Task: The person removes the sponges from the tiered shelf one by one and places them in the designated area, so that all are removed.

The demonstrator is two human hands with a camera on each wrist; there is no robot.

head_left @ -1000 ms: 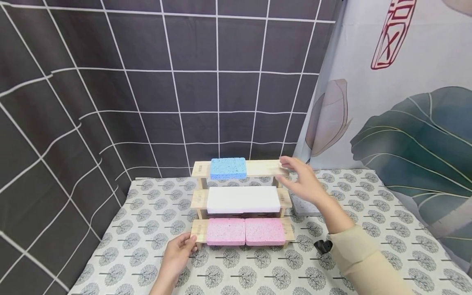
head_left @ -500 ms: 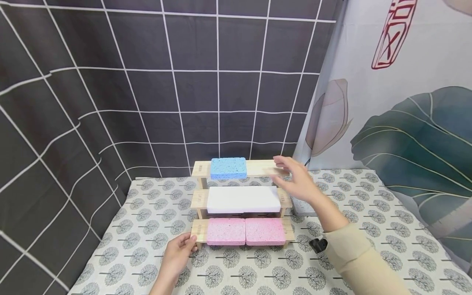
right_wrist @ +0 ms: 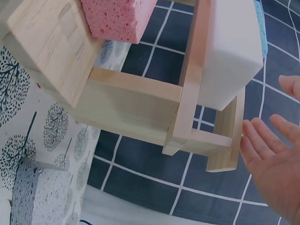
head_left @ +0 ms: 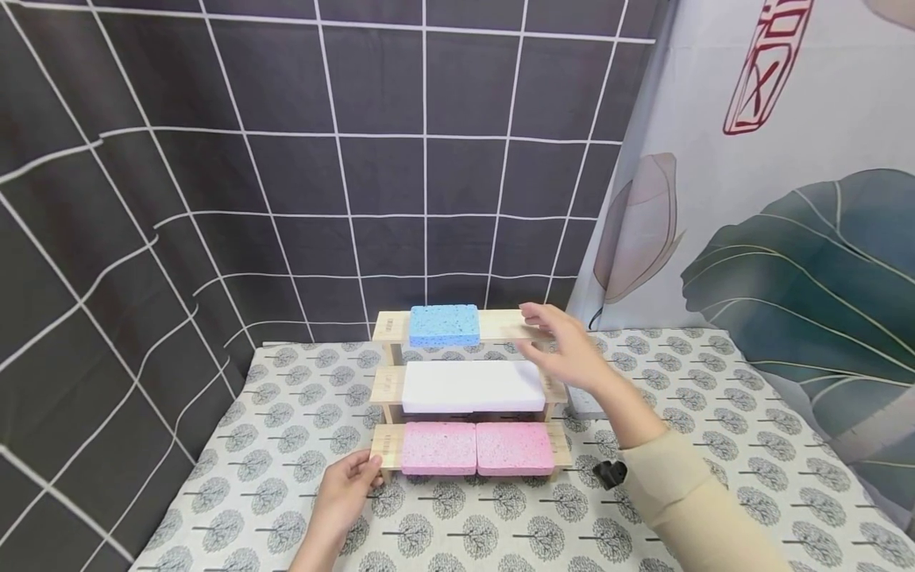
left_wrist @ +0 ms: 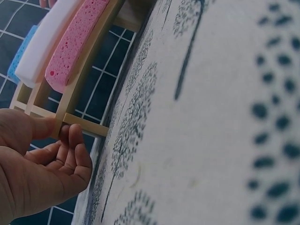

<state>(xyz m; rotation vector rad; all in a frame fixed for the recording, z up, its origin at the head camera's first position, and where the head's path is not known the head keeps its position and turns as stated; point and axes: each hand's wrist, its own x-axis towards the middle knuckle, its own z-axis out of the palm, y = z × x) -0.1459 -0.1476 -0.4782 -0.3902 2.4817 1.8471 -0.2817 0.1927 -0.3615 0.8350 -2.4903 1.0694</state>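
My left hand (head_left: 345, 490) pinches the pale wooden three-tiered rack (head_left: 387, 386) on the tree-patterned worktop (head_left: 282, 481).
Its near left end is clamped; my right hand (head_left: 567, 348), fingers parted, is by the far right end.

1. I am in a cloth-hung corner; home or studio, I cannot tell.
2. Behind my wooden rack (head_left: 387, 384) hangs a dark checked curtain (head_left: 379, 187).
3. Right of the rack hangs a pale leaf-print curtain (head_left: 793, 262).
4. Under the rack spreads a tree-print tablecloth (head_left: 446, 520).
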